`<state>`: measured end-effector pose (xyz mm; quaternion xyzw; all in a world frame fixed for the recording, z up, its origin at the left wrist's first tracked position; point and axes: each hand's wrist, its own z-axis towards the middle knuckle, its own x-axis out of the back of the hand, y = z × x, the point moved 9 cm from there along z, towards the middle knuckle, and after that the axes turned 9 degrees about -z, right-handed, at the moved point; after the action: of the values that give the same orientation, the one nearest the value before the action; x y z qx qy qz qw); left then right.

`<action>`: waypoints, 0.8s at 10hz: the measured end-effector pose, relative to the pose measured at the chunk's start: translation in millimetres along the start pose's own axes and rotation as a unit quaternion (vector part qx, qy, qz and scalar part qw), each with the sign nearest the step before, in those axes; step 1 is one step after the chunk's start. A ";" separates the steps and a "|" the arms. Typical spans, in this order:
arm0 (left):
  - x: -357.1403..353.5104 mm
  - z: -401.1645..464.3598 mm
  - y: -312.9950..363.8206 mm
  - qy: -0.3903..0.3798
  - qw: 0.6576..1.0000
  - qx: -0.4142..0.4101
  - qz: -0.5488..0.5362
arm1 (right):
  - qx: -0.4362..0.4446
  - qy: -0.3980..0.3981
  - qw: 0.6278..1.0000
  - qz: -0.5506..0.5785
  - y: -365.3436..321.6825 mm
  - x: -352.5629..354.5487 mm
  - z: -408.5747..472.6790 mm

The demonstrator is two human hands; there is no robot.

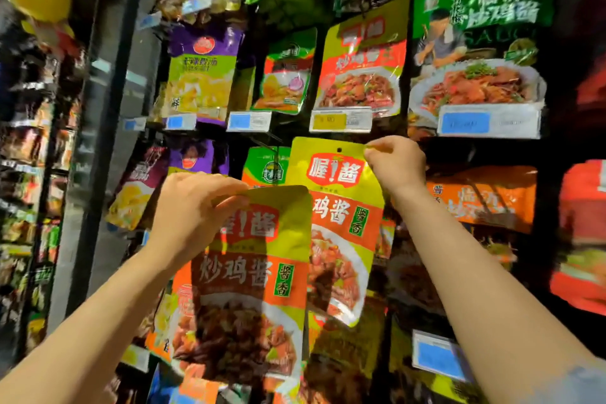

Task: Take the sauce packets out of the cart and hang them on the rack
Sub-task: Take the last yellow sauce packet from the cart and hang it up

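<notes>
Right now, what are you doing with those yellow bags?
A person is stocking a shop rack with sauce packets. The right hand pinches the top corner of one yellow packet, raised in front of the rack just under the yellow price tag, its hanging hole showing. The left hand grips the top of a second matching packet, held lower and nearer. Neither looks hung on a hook yet.

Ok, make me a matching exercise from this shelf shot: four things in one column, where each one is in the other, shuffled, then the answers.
Things:
1. left hand
2. right hand
3. yellow price tag
4. purple packet

Places:
A. under the hanging yellow-and-red packet
B. pinching the top corner of the rear packet
C. hanging at upper left
D. gripping the top of the front packet

Pairs: 1-D, 2-B, 3-A, 4-C
</notes>
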<state>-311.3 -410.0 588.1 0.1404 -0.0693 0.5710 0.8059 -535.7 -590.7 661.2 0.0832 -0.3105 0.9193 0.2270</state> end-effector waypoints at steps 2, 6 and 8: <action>-10.9 9.6 -10.5 0.020 0.997 -0.062 0.046 | -0.041 0.037 0.998 0.011 6.2 -25.2 15.6; -39.6 13.0 -8.2 0.040 0.998 -0.054 0.020 | -0.011 0.035 0.996 -0.075 10.3 -30.2 33.0; -33.7 12.8 -5.7 0.058 0.995 -0.072 -0.028 | 0.107 0.039 0.965 -0.237 2.0 -38.2 22.3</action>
<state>-316.7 -446.0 590.2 0.0511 -0.0592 0.5485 0.8325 -502.7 -619.6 666.6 0.1423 -0.1727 0.8694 0.4404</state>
